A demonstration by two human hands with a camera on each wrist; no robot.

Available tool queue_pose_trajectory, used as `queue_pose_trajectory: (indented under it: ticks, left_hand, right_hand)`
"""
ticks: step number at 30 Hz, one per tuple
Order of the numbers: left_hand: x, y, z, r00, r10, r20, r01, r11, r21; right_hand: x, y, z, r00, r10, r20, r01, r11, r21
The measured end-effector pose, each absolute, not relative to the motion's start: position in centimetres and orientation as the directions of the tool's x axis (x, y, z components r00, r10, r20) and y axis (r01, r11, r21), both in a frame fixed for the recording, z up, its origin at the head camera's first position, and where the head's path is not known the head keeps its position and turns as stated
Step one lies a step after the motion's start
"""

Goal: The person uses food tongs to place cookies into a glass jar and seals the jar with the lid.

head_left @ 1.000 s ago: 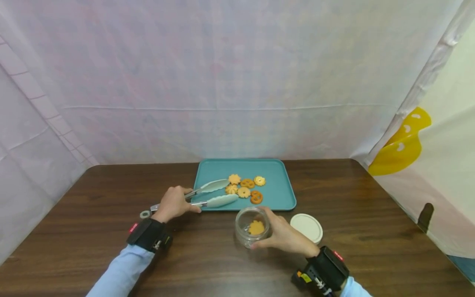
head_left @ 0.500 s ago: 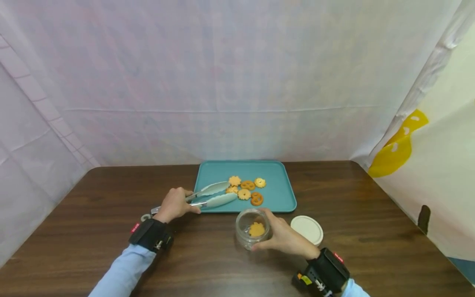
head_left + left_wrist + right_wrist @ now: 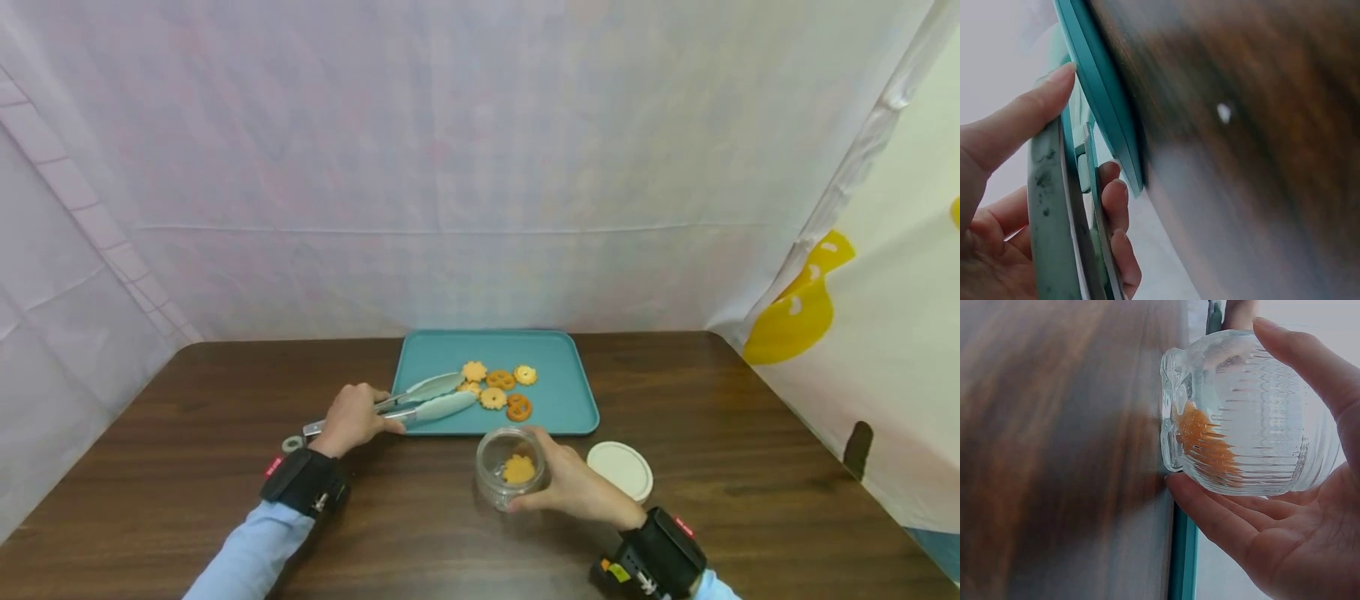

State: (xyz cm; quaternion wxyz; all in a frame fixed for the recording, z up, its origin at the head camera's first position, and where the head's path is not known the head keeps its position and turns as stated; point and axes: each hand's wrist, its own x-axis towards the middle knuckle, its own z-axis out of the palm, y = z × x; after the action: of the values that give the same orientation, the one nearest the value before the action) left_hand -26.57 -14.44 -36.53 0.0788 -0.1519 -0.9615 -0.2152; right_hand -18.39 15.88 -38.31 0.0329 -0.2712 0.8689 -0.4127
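Observation:
My left hand [image 3: 352, 419] grips metal tongs [image 3: 444, 406] with pale green tips, the thumb on one arm and fingers curled round the other, as the left wrist view shows. The tips reach over the tray around a flower-shaped cookie [image 3: 471, 387], which they partly hide. My right hand [image 3: 577, 487] holds a ribbed glass jar [image 3: 1266, 425], thumb on one side and fingers on the other. The jar stands upright and uncovered on the table, with one orange-brown scalloped cookie [image 3: 518, 469] at its bottom.
A teal tray [image 3: 558, 354] lies at the table's back edge. On it are a pretzel [image 3: 518, 407], another pretzel [image 3: 500, 380], a ring cookie [image 3: 492, 398] and a few more cookies. A white round lid [image 3: 621, 471] lies right of the jar on the brown table [image 3: 757, 467].
The tips of the tongs have drawn closer together around the flower-shaped cookie. The right hand and jar stay in place. The head view has tilted slightly upward.

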Motion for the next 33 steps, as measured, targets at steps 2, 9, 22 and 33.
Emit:
queue_pose_trajectory:
  ticks: [2, 9, 22, 33]
  left_hand:
    - [-26.5, -14.4, -36.5, -0.942, 0.250, 0.226, 0.322, 0.863, 0.390]
    - [-26.1, -14.3, -36.4, -0.945, 0.224, 0.240, 0.306, 0.867, 0.393]
    - [-26.0, -15.5, -36.1, -0.921, 0.237, 0.309, 0.361, 0.816, 0.450]
    - [-25.2, -16.6, -35.3, -0.916, 0.263, 0.303, 0.392, 0.755, 0.526]
  right_hand:
    - [-18.4, 15.9, -38.3, -0.853, -0.497, 0.161, -0.439, 0.515, -0.736]
    - [-18.4, 15.8, -38.4, -0.854, -0.497, 0.154, -0.439, 0.530, -0.725]
    - [-18.5, 16.0, -38.4, -0.855, -0.495, 0.153, -0.437, 0.530, -0.727]
    - [-18.4, 15.9, -38.3, -0.854, -0.497, 0.152, -0.435, 0.522, -0.733]
